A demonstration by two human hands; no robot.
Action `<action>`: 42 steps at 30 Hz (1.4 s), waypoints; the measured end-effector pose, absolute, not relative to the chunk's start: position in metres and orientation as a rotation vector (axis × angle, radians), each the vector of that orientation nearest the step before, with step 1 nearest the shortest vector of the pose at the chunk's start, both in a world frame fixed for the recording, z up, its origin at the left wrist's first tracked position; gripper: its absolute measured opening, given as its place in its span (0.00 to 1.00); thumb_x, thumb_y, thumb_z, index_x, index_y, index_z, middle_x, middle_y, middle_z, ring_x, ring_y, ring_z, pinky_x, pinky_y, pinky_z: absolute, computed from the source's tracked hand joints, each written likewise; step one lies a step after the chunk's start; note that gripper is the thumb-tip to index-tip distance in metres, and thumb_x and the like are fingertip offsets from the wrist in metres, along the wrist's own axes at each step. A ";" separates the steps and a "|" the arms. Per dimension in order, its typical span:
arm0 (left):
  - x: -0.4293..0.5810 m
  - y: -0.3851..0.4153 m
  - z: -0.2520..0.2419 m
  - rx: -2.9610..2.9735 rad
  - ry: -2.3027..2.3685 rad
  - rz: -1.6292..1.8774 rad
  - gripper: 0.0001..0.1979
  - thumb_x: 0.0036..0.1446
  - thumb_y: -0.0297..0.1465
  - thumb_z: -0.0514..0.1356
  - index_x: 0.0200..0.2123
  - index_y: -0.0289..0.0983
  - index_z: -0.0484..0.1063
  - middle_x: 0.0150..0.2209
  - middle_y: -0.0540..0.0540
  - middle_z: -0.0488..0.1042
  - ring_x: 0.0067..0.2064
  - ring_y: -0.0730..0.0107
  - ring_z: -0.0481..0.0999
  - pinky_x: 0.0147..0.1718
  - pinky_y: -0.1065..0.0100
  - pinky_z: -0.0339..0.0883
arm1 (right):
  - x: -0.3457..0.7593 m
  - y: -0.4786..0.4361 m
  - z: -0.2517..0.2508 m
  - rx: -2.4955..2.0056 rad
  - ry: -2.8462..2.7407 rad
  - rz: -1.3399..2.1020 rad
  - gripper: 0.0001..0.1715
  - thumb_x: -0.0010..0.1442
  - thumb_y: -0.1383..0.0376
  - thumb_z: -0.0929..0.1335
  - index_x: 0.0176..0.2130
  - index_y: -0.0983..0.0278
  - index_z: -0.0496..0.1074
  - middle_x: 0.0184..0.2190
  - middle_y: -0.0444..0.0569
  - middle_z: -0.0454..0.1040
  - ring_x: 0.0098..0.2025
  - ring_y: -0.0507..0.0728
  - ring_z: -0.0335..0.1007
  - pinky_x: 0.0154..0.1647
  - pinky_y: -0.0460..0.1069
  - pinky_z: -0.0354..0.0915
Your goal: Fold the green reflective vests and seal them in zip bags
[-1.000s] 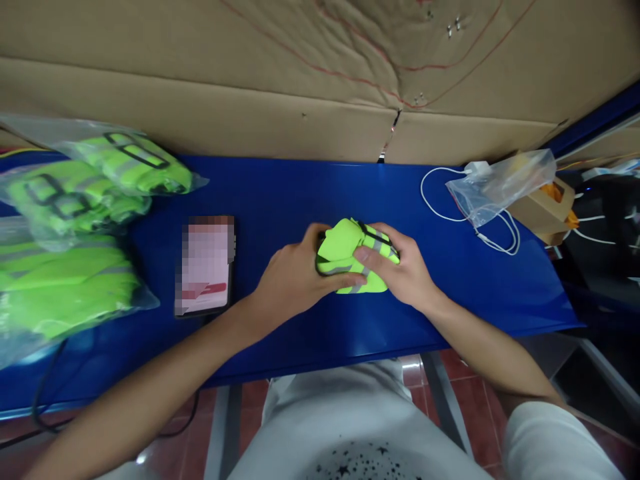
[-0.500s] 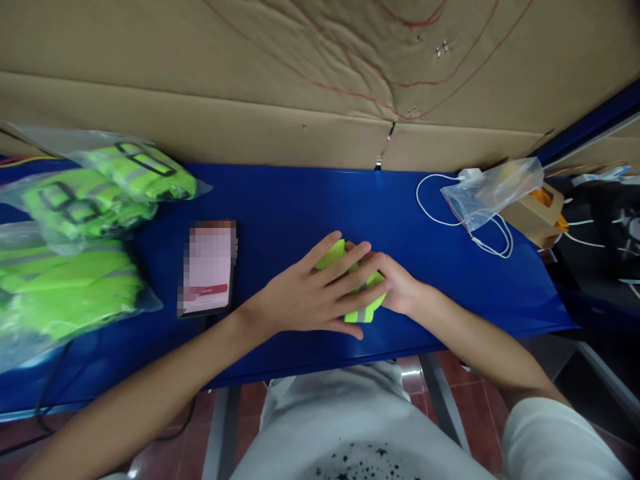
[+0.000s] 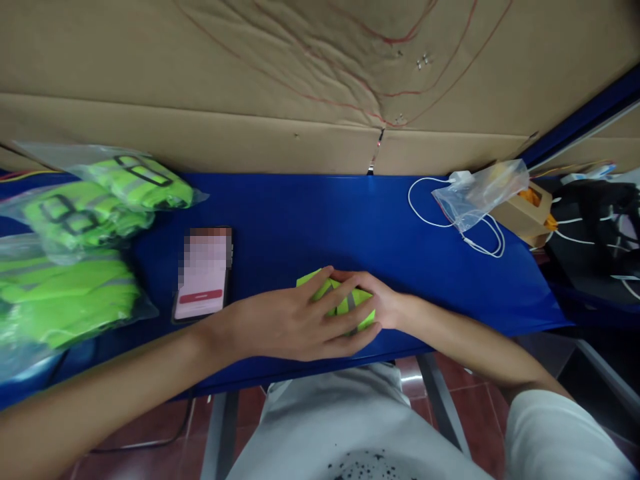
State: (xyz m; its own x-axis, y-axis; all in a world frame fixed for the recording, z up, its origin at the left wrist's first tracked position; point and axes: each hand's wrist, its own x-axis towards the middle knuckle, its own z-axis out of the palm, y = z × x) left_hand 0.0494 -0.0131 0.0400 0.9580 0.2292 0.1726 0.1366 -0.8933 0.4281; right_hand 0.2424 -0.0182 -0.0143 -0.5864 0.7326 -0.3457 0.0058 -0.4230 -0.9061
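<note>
A folded neon yellow-green reflective vest (image 3: 361,296) with grey stripes is a compact bundle between my two hands, low over the front of the table. My left hand (image 3: 303,327) lies across its top, fingers bent a little and slightly apart, pressing on it. At the bundle's right side, my right hand (image 3: 387,303) grips it; most of those fingers are hidden behind the vest and my left hand. On the left, several clear bags hold similar neon fabric, one bag (image 3: 75,293) nearest the front edge.
A phone (image 3: 203,273) with a lit screen lies left of my hands. White cable (image 3: 493,250), a clear plastic bag (image 3: 470,200) and a cardboard box (image 3: 525,217) are at the right end of the blue table (image 3: 300,220). A cardboard panel (image 3: 200,133) stands behind.
Both hands have moved down with the vest, toward the table's front edge. The fingers of my left hand have come closer around it. The camera view has shifted slightly.
</note>
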 end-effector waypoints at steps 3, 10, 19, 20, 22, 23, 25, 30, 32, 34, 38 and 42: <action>0.046 -0.018 0.038 2.828 0.267 0.343 0.29 0.65 0.23 0.59 0.64 0.58 0.68 0.67 0.48 0.71 0.64 0.47 0.75 0.63 0.48 0.73 | 0.241 -0.019 -0.019 -0.995 -0.842 2.380 0.19 0.64 0.48 0.69 0.36 0.60 0.76 0.28 0.45 0.77 0.32 0.54 0.76 0.33 0.50 0.74; 0.043 -0.037 0.050 2.884 0.278 0.439 0.26 0.65 0.26 0.60 0.64 0.52 0.69 0.66 0.44 0.72 0.59 0.47 0.79 0.58 0.47 0.77 | 0.255 -0.023 -0.010 -1.185 -1.498 1.849 0.23 0.68 0.46 0.66 0.36 0.60 0.79 0.34 0.45 0.80 0.36 0.54 0.75 0.39 0.48 0.72; 0.033 -0.006 0.020 1.668 1.160 0.930 0.31 0.60 0.41 0.69 0.64 0.41 0.68 0.58 0.42 0.78 0.56 0.54 0.80 0.54 0.60 0.77 | 0.406 0.059 -0.003 -2.164 -1.455 -0.250 0.26 0.64 0.57 0.71 0.58 0.67 0.74 0.54 0.63 0.76 0.54 0.68 0.73 0.57 0.63 0.65; 0.034 -0.004 0.019 1.557 1.163 0.944 0.33 0.59 0.42 0.69 0.64 0.40 0.66 0.57 0.41 0.78 0.54 0.55 0.80 0.50 0.62 0.79 | 0.422 0.065 -0.008 -2.303 -1.418 -0.235 0.24 0.63 0.58 0.71 0.56 0.67 0.75 0.53 0.65 0.76 0.54 0.69 0.73 0.55 0.64 0.66; 0.035 -0.002 0.017 1.422 1.141 0.956 0.35 0.59 0.42 0.69 0.65 0.40 0.64 0.54 0.42 0.79 0.51 0.57 0.81 0.43 0.67 0.80 | 0.439 0.070 -0.013 -2.407 -1.372 -0.183 0.17 0.64 0.61 0.71 0.48 0.69 0.79 0.45 0.65 0.78 0.48 0.70 0.76 0.50 0.64 0.68; 0.035 -0.002 0.015 1.381 1.132 0.963 0.35 0.58 0.42 0.69 0.65 0.40 0.62 0.53 0.43 0.79 0.49 0.59 0.81 0.41 0.69 0.79 | 0.441 0.070 -0.014 -2.383 -1.380 -0.171 0.14 0.65 0.61 0.69 0.44 0.69 0.79 0.42 0.65 0.79 0.46 0.69 0.76 0.48 0.63 0.68; 0.033 -0.003 0.012 1.312 1.120 0.957 0.35 0.57 0.42 0.70 0.64 0.41 0.62 0.49 0.44 0.79 0.46 0.62 0.81 0.37 0.70 0.79 | 0.428 0.067 -0.011 -2.228 -1.432 -0.209 0.16 0.68 0.62 0.65 0.43 0.69 0.80 0.40 0.66 0.79 0.44 0.68 0.76 0.49 0.64 0.67; 0.033 -0.006 0.002 1.165 1.015 0.833 0.30 0.56 0.46 0.71 0.57 0.40 0.68 0.50 0.43 0.78 0.43 0.63 0.80 0.36 0.71 0.77 | 0.339 0.043 -0.009 -1.773 -1.776 -0.057 0.16 0.70 0.58 0.65 0.45 0.63 0.80 0.42 0.54 0.82 0.43 0.60 0.78 0.49 0.54 0.69; 0.036 -0.008 0.000 1.088 0.951 0.771 0.31 0.56 0.46 0.71 0.58 0.40 0.69 0.50 0.43 0.78 0.41 0.64 0.80 0.34 0.71 0.77 | 0.301 0.029 -0.014 -1.546 -1.883 0.287 0.15 0.69 0.57 0.67 0.42 0.63 0.80 0.38 0.51 0.82 0.37 0.57 0.77 0.44 0.52 0.70; 0.039 -0.009 -0.001 1.029 0.916 0.740 0.32 0.55 0.45 0.72 0.58 0.40 0.69 0.47 0.45 0.78 0.37 0.67 0.79 0.33 0.71 0.76 | 0.273 0.015 -0.019 -1.429 -1.867 0.580 0.13 0.67 0.56 0.69 0.40 0.62 0.80 0.33 0.48 0.81 0.33 0.55 0.76 0.39 0.50 0.70; 0.040 -0.011 -0.002 1.028 0.935 0.806 0.30 0.54 0.43 0.73 0.56 0.39 0.71 0.44 0.47 0.77 0.37 0.71 0.77 0.34 0.74 0.75 | 0.256 0.002 -0.022 -1.307 -1.610 1.095 0.09 0.63 0.60 0.71 0.39 0.61 0.79 0.28 0.44 0.80 0.26 0.51 0.74 0.28 0.46 0.68; 0.039 -0.010 -0.005 1.019 0.915 0.740 0.31 0.53 0.41 0.74 0.57 0.40 0.69 0.46 0.47 0.77 0.39 0.70 0.78 0.34 0.73 0.76 | 0.260 0.003 -0.019 -1.267 -1.495 1.146 0.10 0.62 0.57 0.72 0.38 0.62 0.79 0.24 0.42 0.77 0.22 0.50 0.71 0.24 0.45 0.67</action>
